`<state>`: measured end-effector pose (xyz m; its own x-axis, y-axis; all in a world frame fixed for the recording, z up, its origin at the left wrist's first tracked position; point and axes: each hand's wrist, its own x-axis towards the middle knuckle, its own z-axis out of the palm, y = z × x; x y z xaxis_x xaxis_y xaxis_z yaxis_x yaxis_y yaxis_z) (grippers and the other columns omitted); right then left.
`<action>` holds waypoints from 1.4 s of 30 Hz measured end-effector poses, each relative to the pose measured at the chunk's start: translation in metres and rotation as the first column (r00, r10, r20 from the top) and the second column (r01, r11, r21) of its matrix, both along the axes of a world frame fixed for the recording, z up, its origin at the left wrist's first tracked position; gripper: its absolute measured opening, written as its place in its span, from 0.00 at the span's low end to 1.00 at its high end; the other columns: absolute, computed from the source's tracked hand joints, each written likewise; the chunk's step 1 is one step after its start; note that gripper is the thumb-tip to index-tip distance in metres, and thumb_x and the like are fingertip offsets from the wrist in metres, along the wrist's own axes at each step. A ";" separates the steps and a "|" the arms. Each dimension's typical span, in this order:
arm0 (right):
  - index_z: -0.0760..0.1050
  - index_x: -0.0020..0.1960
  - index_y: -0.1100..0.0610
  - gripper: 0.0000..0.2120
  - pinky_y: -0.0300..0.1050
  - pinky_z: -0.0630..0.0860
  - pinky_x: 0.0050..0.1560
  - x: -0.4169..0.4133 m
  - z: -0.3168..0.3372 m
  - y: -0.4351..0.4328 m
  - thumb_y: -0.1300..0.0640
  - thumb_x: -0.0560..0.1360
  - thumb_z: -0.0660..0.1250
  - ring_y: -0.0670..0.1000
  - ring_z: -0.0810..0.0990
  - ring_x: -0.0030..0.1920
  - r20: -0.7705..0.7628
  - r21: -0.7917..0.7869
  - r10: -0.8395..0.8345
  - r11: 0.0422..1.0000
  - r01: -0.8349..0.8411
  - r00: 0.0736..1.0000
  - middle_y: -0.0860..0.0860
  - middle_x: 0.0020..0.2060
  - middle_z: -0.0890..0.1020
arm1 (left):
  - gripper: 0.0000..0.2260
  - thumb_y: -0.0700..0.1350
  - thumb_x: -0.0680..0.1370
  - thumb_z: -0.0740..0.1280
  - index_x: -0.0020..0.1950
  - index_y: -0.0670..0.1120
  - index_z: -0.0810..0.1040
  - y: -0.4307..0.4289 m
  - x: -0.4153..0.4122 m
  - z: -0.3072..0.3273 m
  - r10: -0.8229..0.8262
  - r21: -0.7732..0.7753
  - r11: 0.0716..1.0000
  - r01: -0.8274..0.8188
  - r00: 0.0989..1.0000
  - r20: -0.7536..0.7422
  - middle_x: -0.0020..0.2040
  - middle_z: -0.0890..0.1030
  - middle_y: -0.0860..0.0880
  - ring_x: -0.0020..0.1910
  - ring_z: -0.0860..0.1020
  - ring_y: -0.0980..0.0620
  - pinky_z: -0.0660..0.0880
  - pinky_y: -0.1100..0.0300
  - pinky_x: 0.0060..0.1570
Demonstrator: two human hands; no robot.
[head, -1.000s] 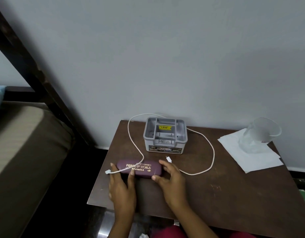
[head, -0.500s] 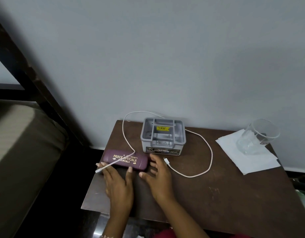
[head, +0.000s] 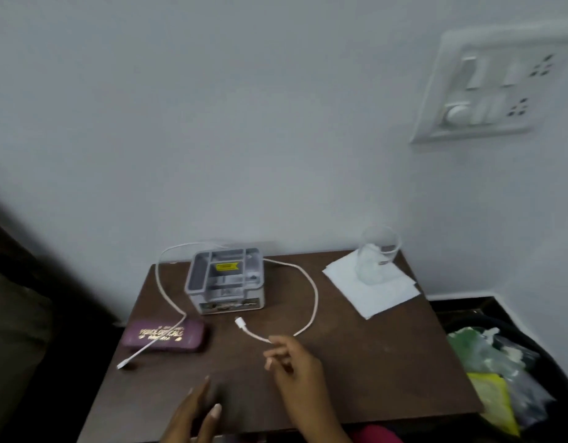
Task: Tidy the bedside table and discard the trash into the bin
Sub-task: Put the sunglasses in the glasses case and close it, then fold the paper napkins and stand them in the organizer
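Note:
A maroon spectacle case (head: 165, 335) lies at the left edge of the brown bedside table (head: 356, 362). A white charging cable (head: 312, 292) loops behind a grey organiser box (head: 226, 284) and trails over the case. My right hand (head: 295, 362) hovers over the table with loosely curled fingers, its fingertips at the cable near one plug. My left hand (head: 196, 414) floats above the front edge, fingers relaxed, holding nothing. A clear glass (head: 377, 254) stands on a white tissue (head: 372, 290) at the back right.
A black bin (head: 516, 372) with green and yellow wrappers stands right of the table. A switchboard (head: 493, 81) is mounted on the wall above. A dark bed frame and mattress (head: 17, 314) lie to the left.
Both hands have left the spectacle case, which now rests at the table's left edge. My right hand moved right toward the cable. The view swung up and right, showing the bin.

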<state>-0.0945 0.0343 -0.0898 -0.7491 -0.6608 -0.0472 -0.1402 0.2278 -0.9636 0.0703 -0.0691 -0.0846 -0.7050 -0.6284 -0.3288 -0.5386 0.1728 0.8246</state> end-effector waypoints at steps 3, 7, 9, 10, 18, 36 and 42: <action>0.77 0.47 0.40 0.15 0.43 0.79 0.43 -0.038 0.019 0.023 0.62 0.72 0.69 0.45 0.83 0.37 0.064 -0.079 -0.252 0.963 0.257 0.966 0.46 0.38 0.84 | 0.24 0.53 0.67 0.72 0.48 0.81 0.68 0.022 -0.033 0.017 0.058 -0.237 0.968 -0.086 0.991 -0.125 0.50 0.80 0.70 0.52 0.70 0.80 0.68 0.81 0.49; 0.76 0.48 0.44 0.12 0.55 0.80 0.49 -0.076 0.018 0.057 0.60 0.72 0.69 0.51 0.82 0.44 0.208 -0.125 -0.568 0.792 0.597 0.796 0.48 0.42 0.82 | 0.22 0.42 0.71 0.71 0.54 0.70 0.75 0.050 -0.105 0.027 0.031 -0.024 0.999 -0.038 0.976 -0.213 0.47 0.83 0.62 0.45 0.77 0.75 0.74 0.73 0.43; 0.76 0.52 0.48 0.13 0.45 0.80 0.47 -0.085 0.013 0.070 0.62 0.72 0.70 0.48 0.81 0.44 0.251 -0.111 -0.634 0.732 0.672 0.732 0.50 0.43 0.82 | 0.20 0.43 0.71 0.71 0.60 0.57 0.73 0.058 -0.145 0.027 0.043 0.035 0.999 -0.035 0.965 -0.260 0.51 0.82 0.53 0.48 0.79 0.67 0.74 0.73 0.45; 0.75 0.55 0.52 0.15 0.36 0.77 0.46 -0.088 0.014 0.075 0.63 0.71 0.71 0.46 0.80 0.45 0.258 -0.090 -0.647 0.723 0.685 0.717 0.51 0.45 0.82 | 0.20 0.41 0.73 0.71 0.62 0.54 0.71 0.063 -0.165 0.027 0.037 0.031 0.999 -0.030 0.966 -0.257 0.55 0.81 0.51 0.51 0.78 0.64 0.73 0.71 0.48; 0.61 0.70 0.53 0.38 0.29 0.65 0.57 -0.172 0.025 0.062 0.61 0.66 0.76 0.43 0.67 0.63 0.027 -0.060 -0.460 0.885 0.461 0.887 0.45 0.61 0.69 | 0.21 0.47 0.76 0.55 0.67 0.44 0.72 0.082 -0.279 -0.003 -0.287 -0.698 0.632 0.337 0.938 0.193 0.67 0.74 0.48 0.67 0.72 0.51 0.67 0.56 0.66; 0.69 0.56 0.48 0.28 0.49 0.79 0.51 -0.222 0.029 0.044 0.53 0.61 0.79 0.49 0.80 0.50 -0.131 0.052 -0.333 0.938 0.342 0.934 0.48 0.52 0.81 | 0.31 0.60 0.80 0.40 0.66 0.45 0.74 0.072 -0.240 -0.041 -0.261 -0.694 0.491 0.526 0.849 0.459 0.65 0.76 0.46 0.66 0.74 0.48 0.46 0.51 0.71; 0.70 0.59 0.53 0.30 0.43 0.76 0.48 -0.230 0.031 0.032 0.57 0.61 0.79 0.53 0.80 0.51 -0.097 0.004 -0.439 0.897 0.441 0.893 0.52 0.54 0.80 | 0.26 0.61 0.78 0.47 0.67 0.48 0.69 0.039 -0.150 -0.052 -0.279 -0.872 0.164 0.461 0.870 0.407 0.72 0.65 0.50 0.76 0.52 0.52 0.51 0.43 0.70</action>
